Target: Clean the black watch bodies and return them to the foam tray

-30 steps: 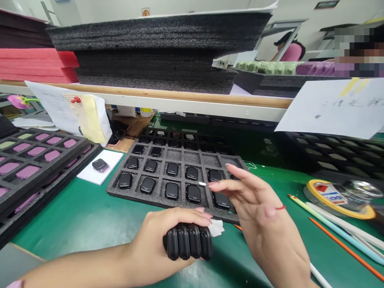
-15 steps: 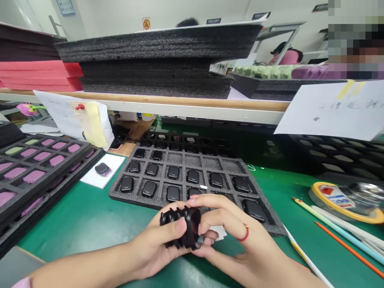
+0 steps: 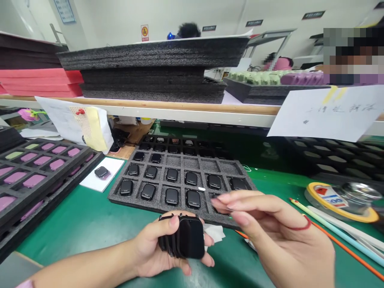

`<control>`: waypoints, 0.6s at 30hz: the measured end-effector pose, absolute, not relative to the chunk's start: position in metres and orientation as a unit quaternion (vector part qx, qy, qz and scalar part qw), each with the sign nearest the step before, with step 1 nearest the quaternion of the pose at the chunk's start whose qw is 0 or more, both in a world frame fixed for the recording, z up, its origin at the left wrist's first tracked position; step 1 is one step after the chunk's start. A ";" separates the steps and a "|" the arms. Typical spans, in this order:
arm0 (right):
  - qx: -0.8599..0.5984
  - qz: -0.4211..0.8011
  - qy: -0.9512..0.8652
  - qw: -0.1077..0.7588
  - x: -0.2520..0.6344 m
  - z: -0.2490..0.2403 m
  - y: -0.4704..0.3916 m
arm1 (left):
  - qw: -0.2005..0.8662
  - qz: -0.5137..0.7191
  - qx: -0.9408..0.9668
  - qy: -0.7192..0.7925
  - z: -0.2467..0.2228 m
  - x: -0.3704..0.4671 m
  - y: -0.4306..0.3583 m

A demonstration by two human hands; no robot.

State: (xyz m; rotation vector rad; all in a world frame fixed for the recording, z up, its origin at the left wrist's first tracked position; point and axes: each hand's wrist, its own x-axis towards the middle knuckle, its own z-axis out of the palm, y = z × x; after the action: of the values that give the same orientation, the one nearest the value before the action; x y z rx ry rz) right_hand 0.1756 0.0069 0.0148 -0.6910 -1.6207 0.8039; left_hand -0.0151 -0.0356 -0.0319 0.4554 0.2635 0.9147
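Clearly, the left hand (image 3: 150, 244) clasps a stack of black strapless smartwatches (image 3: 192, 238) above the green surface (image 3: 78, 224), thumb across the top and fingers underneath, the end watch's dark face showing. Beside it, the right hand (image 3: 279, 228) hovers apart from the stack, thumb and fingertips drawn close; I cannot tell whether they pinch anything thin. Each watch is probably light and rigid, its smooth glass slippery and easily scratched, so the side edges look the safest hold, with even pressure against fanning. Beyond sits a foam tray (image 3: 135, 203) of similar watches; rightward, a yellow tape roll (image 3: 336, 200).
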 end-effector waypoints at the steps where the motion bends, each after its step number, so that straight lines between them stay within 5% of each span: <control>1: -0.293 0.346 -0.694 0.560 0.176 0.014 0.007 | 0.864 0.437 0.223 0.117 -0.031 -0.015 -0.036; 6: -0.299 0.350 -0.695 0.553 0.178 0.015 0.010 | 0.860 0.438 0.246 0.086 -0.026 -0.015 -0.034; 13: -0.229 0.156 -0.797 0.537 0.189 0.030 0.017 | 0.870 0.429 0.227 0.084 -0.027 -0.016 -0.034; 18: -0.175 0.135 -0.875 0.431 0.202 0.035 0.007 | 0.869 0.430 0.222 0.104 -0.026 -0.015 -0.035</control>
State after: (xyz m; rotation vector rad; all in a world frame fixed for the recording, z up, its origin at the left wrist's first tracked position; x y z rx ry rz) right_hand 0.2021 0.0074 0.0351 -0.4370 -2.1812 0.3365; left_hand -0.0146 -0.0353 -0.0261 0.4646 0.2172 0.9003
